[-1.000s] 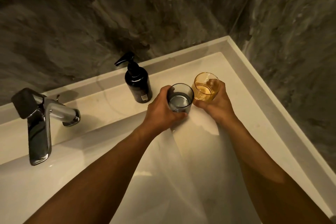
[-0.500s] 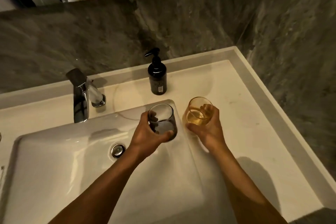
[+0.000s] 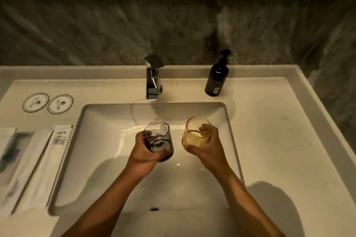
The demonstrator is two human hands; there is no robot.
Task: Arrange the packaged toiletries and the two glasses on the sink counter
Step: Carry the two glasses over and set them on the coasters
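My left hand (image 3: 143, 155) grips a smoky grey glass (image 3: 158, 140), held in the air over the middle of the sink basin (image 3: 107, 121). My right hand (image 3: 207, 149) grips an amber glass (image 3: 195, 132) just to its right, also over the basin. The two glasses are a small gap apart, both tilted slightly away from me. Several packaged toiletries lie side by side on the left counter: long white sachets (image 3: 57, 152) (image 3: 28, 167) and a clear-windowed packet (image 3: 13, 150). Two round paper coasters (image 3: 35, 102) (image 3: 60, 104) lie behind them.
A chrome faucet (image 3: 153, 77) stands behind the basin. A black pump bottle (image 3: 216, 77) stands at the back right. The white counter (image 3: 279, 131) extends right of the basin to a raised rim. A dark stone wall and a mirror edge rise behind.
Both hands lifted the glasses from the back right counter near the pump bottle and carried them left, over the basin. My view swung left, bringing the toiletries and coasters into sight.
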